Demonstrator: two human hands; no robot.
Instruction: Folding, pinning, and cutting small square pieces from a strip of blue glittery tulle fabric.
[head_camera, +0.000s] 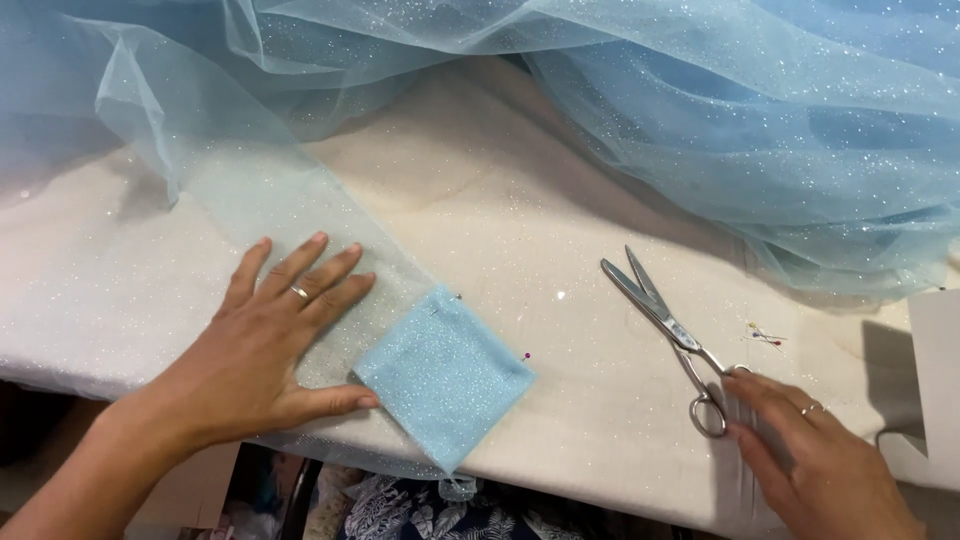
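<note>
Glittery pale-blue tulle (445, 375), folded, pinned

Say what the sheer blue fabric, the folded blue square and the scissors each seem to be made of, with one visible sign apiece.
Sheer blue fabric: probably glitter tulle; see-through, speckled with sparkle. Folded blue square: seemingly the same net layered, so it looks opaque, held by pins. Scissors: metal, polished; silver and reflective throughout, handles included.

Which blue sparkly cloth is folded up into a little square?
The small folded tulle square by the left hand, pinned at its corners. The big tulle heap behind lies loose and rumpled.
</note>
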